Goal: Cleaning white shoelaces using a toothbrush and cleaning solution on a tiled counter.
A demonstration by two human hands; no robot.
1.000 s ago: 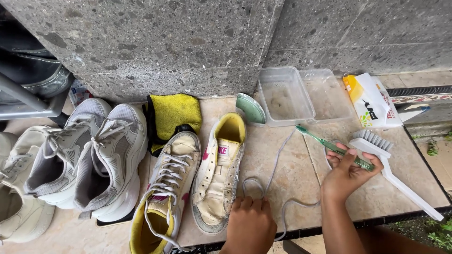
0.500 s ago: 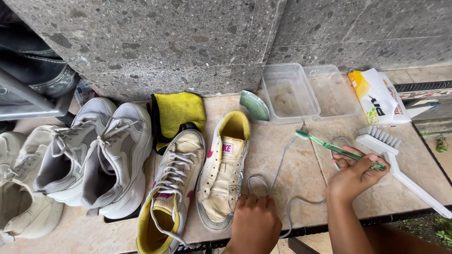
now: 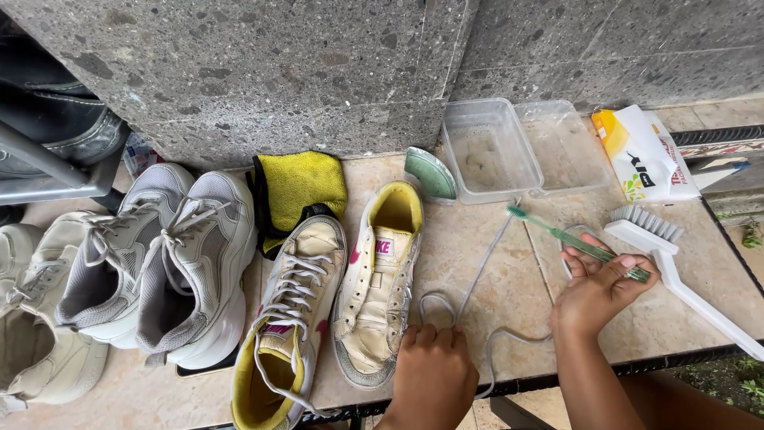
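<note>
The green toothbrush (image 3: 574, 240) was gripped in the closed right hand (image 3: 598, 288), its long axis slanting toward upper left. The white shoelace (image 3: 477, 306) was pressed under the flattened left hand (image 3: 430, 368) at bottom centre, trailing rightward across the tabletop (image 3: 676, 318).

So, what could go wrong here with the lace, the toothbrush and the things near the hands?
1. The white lace trails to the table edge and may slide off.
2. The right hand holds the green toothbrush close to the white scrub brush, so it could knock it.
3. The left hand pins the lace beside the unlaced shoe.
</note>
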